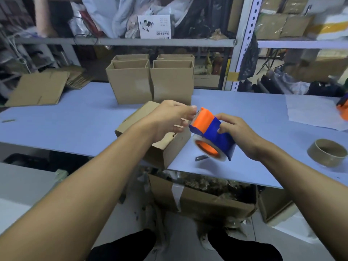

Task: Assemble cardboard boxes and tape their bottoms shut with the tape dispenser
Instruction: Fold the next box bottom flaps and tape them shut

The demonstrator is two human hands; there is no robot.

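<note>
Tape dispenser (211,129): smooth orange/blue plastic w/ glossy clear tape. Boxes (150,81): matt brown cardboard. Bench (75,125): smooth matt.

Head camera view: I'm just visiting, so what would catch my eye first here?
The bright orange and blue tape dispenser stands out first, held in mid-air at the centre by the right hand, with the left hand at its orange front end. Just beneath the hands, a cardboard box lies at the near edge of the pale blue table. Behind it, open assembled boxes stand in a cluster.
</note>
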